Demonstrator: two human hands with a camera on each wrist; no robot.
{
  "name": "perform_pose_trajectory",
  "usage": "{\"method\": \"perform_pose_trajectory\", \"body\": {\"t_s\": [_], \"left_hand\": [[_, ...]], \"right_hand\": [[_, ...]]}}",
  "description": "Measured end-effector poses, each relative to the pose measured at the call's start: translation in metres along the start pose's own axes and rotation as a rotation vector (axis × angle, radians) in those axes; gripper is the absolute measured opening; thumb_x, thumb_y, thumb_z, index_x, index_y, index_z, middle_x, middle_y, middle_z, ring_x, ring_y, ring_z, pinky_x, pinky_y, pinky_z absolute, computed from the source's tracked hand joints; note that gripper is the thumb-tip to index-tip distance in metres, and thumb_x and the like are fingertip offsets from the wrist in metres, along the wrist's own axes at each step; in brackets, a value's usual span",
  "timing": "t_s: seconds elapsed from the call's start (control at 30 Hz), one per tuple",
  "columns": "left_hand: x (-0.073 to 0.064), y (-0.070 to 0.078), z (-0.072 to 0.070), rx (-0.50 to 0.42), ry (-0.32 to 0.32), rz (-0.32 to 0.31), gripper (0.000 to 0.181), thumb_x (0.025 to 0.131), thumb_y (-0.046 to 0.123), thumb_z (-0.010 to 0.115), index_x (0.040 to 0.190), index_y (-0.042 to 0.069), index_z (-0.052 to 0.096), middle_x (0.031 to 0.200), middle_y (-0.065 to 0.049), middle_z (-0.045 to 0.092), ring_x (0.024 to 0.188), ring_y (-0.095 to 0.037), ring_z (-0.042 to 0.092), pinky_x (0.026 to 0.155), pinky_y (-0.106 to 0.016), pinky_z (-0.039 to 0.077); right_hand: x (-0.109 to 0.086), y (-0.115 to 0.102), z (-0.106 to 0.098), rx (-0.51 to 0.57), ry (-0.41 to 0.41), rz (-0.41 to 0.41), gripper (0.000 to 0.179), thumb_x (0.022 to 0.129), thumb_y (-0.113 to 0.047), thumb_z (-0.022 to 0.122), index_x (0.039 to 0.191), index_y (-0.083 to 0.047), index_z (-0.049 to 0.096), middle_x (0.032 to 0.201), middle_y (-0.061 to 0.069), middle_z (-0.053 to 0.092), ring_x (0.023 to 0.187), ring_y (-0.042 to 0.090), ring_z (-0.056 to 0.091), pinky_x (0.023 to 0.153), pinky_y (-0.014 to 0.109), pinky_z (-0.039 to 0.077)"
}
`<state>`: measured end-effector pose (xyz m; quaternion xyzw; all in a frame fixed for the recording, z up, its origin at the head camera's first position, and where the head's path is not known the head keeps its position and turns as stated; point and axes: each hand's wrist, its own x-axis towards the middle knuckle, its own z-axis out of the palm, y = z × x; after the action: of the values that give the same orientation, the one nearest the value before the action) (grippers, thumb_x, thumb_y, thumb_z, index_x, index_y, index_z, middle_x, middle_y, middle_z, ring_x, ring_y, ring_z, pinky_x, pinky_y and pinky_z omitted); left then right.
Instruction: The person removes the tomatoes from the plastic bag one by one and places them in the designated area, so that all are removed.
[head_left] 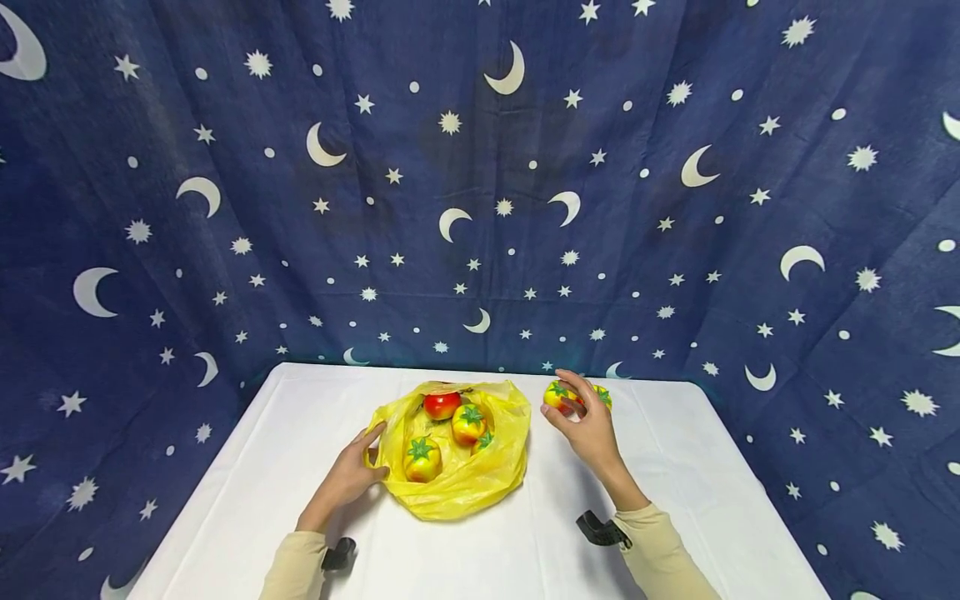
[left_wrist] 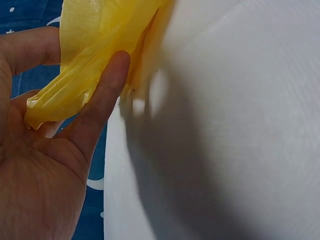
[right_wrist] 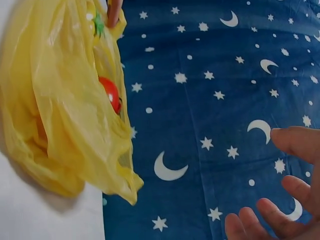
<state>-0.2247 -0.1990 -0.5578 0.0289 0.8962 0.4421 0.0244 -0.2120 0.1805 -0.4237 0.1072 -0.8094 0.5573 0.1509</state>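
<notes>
Left hand (head_left: 351, 473) pinches bag (head_left: 476, 487); right hand (head_left: 590, 427) spreads fingers beside 2 fruits (head_left: 557, 397): likely pick-up step, needing fingers to close.

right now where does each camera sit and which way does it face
Head: on the head, facing forward and down at table and yellow bag; left hand, right hand and sleeves show.
Left wrist: on that wrist, facing the bag's gripped edge; left hand shows.
Right wrist: on that wrist, facing bag and curtain; right hand and a left finger show.
All three share the bag.
</notes>
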Motion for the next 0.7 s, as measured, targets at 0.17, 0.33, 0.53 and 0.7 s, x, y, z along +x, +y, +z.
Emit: {"method": "perform_pose_trajectory", "body": {"t_s": [0.17, 0.33, 0.53, 0.7], "left_hand": [[0.0, 0.002, -0.001, -0.013, 0.011, 0.023, 0.085, 0.075, 0.002, 0.074, 0.152, 0.01, 0.037, 0.156, -0.019, 0.036, 0.112, -0.028, 0.064, 0.103, -0.051, 0.044], [-0.003, 0.005, 0.001, -0.023, 0.006, 0.032, 0.085, 0.074, 0.002, 0.074, 0.152, 0.009, 0.038, 0.154, -0.016, 0.039, 0.111, -0.027, 0.064, 0.101, -0.05, 0.046], [-0.006, 0.004, 0.003, -0.01, 0.017, 0.021, 0.086, 0.074, 0.002, 0.075, 0.151, 0.01, 0.038, 0.153, -0.015, 0.04, 0.11, -0.026, 0.063, 0.101, -0.051, 0.045], [-0.005, 0.004, 0.001, -0.012, 0.009, 0.023, 0.086, 0.075, 0.003, 0.075, 0.152, 0.01, 0.038, 0.154, -0.016, 0.039, 0.111, -0.026, 0.064, 0.099, -0.048, 0.048]], "right_hand": [[0.002, 0.012, 0.014, 0.017, -0.039, 0.024, 0.059, 0.084, -0.006, 0.074, 0.139, -0.006, 0.052, 0.14, 0.019, 0.052, 0.129, 0.037, 0.052, 0.105, 0.05, 0.043], [0.006, 0.031, 0.029, 0.047, -0.065, 0.004, 0.059, 0.083, -0.011, 0.077, 0.137, -0.01, 0.054, 0.142, 0.016, 0.053, 0.131, 0.035, 0.052, 0.105, 0.05, 0.044], [0.004, 0.021, 0.044, 0.069, -0.119, 0.025, 0.06, 0.083, -0.006, 0.075, 0.139, -0.005, 0.052, 0.143, 0.022, 0.05, 0.13, 0.042, 0.05, 0.105, 0.054, 0.043], [0.004, 0.025, 0.052, 0.079, -0.136, 0.043, 0.061, 0.082, -0.01, 0.077, 0.139, -0.007, 0.053, 0.142, 0.018, 0.052, 0.129, 0.039, 0.052, 0.104, 0.053, 0.044]]}}
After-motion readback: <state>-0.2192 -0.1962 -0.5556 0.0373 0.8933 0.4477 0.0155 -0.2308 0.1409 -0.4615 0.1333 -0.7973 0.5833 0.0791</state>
